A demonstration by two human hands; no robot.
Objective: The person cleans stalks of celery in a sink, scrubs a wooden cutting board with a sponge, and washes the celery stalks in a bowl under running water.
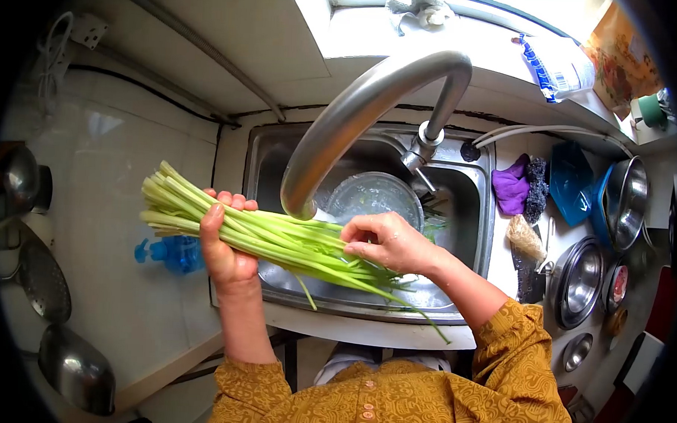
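Note:
A bundle of long green stalks [278,239] lies slanted over the sink [454,316], pale ends at the left and leafy ends at the right. My left hand [229,245] is wrapped round the stalks near their pale ends. At the leafier part, my right hand [386,243] has its fingers bent together on the stalks; whether it grips one is hidden. The curved metal faucet [356,123] arches over the bundle, and water runs from its spout behind the stalks. Beneath it a round bowl [376,194] with water sits in the sink.
On the right are a purple cloth [511,188], a dark scrubber [535,190], stacked metal bowls [580,283] and a blue basin [601,213]. A blue bottle [180,254] stands left of the sink. Pans [76,366] and a skimmer [44,279] hang at the far left.

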